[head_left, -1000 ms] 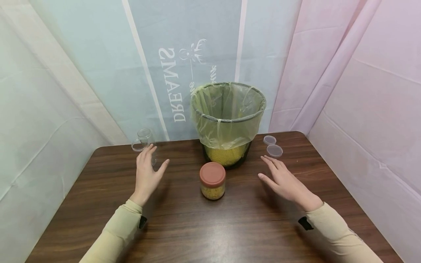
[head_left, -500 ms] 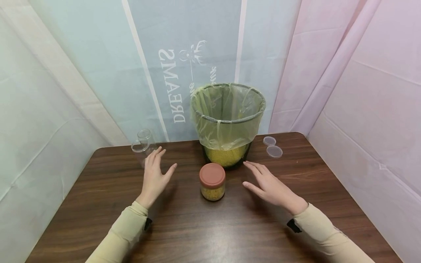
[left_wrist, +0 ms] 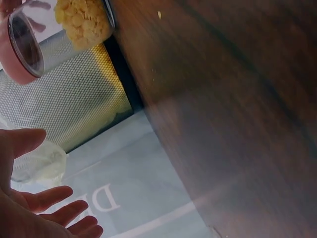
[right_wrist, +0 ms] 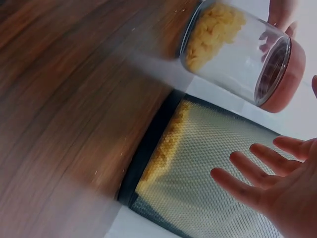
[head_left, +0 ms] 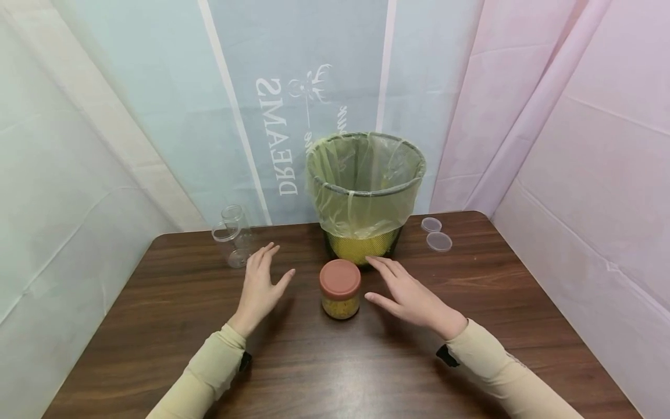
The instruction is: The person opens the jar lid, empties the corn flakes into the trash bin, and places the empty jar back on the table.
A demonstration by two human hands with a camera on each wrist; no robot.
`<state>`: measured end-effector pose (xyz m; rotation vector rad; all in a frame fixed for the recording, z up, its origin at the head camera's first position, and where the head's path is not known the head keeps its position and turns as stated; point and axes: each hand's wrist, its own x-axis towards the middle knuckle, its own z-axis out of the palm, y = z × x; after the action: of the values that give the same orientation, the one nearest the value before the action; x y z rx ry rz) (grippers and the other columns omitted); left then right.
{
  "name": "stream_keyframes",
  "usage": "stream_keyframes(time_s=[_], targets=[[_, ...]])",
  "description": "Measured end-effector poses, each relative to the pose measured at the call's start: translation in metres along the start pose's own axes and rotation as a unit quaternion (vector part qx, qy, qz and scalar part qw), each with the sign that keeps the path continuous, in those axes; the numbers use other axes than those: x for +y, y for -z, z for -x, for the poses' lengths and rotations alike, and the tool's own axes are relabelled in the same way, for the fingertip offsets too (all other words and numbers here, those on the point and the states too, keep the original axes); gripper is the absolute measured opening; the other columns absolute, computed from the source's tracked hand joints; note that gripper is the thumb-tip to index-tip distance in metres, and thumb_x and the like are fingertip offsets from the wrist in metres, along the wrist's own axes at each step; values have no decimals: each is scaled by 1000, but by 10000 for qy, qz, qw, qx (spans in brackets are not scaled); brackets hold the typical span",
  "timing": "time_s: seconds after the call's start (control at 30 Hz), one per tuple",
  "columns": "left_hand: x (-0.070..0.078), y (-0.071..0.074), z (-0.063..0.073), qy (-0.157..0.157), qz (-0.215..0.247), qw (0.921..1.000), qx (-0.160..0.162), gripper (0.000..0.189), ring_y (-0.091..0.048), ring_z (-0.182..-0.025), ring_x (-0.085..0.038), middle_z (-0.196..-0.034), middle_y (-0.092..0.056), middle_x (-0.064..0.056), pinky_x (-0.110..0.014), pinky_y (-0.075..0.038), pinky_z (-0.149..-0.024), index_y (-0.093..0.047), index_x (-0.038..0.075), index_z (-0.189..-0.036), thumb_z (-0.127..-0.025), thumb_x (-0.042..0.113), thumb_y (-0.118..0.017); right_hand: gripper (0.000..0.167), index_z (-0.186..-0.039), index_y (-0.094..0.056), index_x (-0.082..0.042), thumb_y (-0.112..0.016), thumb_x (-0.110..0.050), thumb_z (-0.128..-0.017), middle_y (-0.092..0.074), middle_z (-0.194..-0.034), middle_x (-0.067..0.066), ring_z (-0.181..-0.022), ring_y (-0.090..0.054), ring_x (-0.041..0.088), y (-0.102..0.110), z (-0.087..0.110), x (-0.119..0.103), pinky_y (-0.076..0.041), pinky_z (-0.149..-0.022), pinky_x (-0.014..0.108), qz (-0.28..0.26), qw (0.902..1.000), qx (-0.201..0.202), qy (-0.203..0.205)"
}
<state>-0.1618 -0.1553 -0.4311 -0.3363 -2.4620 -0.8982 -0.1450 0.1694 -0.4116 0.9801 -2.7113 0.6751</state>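
Note:
A clear jar with a reddish-brown lid (head_left: 340,280) stands upright on the table, partly filled with yellow flakes (right_wrist: 213,37). To its left my left hand (head_left: 260,291) hovers with thumb and fingers spread, touching nothing. On the other side my right hand (head_left: 410,298) is held out, its fingers extended and slightly apart from the jar. Both wrist views show the hands bare of any object, the left hand (left_wrist: 44,203) and the right hand (right_wrist: 277,173) each with loosely straight fingers. Directly behind the jar is a mesh wastebasket (head_left: 361,247) with a pale yellow liner bag (head_left: 361,215).
Two clear lidless jars (head_left: 228,241) stand at the table's back left. Two clear round lids (head_left: 438,241) lie at the back right. Small yellow crumbs (left_wrist: 159,15) are on the wooden table (head_left: 335,366). Hanging fabric (head_left: 183,105) encloses the back and sides.
My right hand has moved left toward the lidded jar. My left hand has come right and slightly nearer, away from the lidless jars. The jar has stayed in place.

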Motion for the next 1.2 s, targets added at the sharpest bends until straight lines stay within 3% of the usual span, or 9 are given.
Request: stream_keyframes(time_s=[0.37,0.8,1.03,1.2], targets=[[5,-3,6,177,92,9992,-332,57,-39,-127,-36,-138,-47,-19,-50,-34,-104,-50,0,-131,-84,26,-71,72,-147,-31,-12,-53,-52,-92,-40,-143,4,-131,-39,16,-16,-17,-13,-37,-107,38,-170,9998,-18,130],[9,-7,10,98,253,9992,-294,53,-41,-124,-36,-134,-51,-19,-49,-36,-103,-54,-1,-128,-84,23,-72,80,-145,-34,-7,-61,-53,-86,-45,-138,5,-127,-43,15,-26,-26,-15,-40,-104,37,-282,9989,100,370],[10,-8,11,116,354,9992,-147,48,-45,-121,-33,-131,-55,-16,-47,-38,-100,-57,2,-124,-84,24,-71,81,-147,-32,-14,-65,-52,-84,-46,-135,1,-123,-48,12,-31,-28,-11,-44,-101,34,-522,9976,191,406],[13,-7,11,93,422,9991,-45,45,-47,-120,-31,-129,-56,-14,-46,-39,-100,-58,3,-123,-84,24,-71,84,-146,-33,-13,-69,-50,-81,-48,-132,3,-118,-53,16,-33,-29,-12,-47,-96,36,-645,9964,332,443]])
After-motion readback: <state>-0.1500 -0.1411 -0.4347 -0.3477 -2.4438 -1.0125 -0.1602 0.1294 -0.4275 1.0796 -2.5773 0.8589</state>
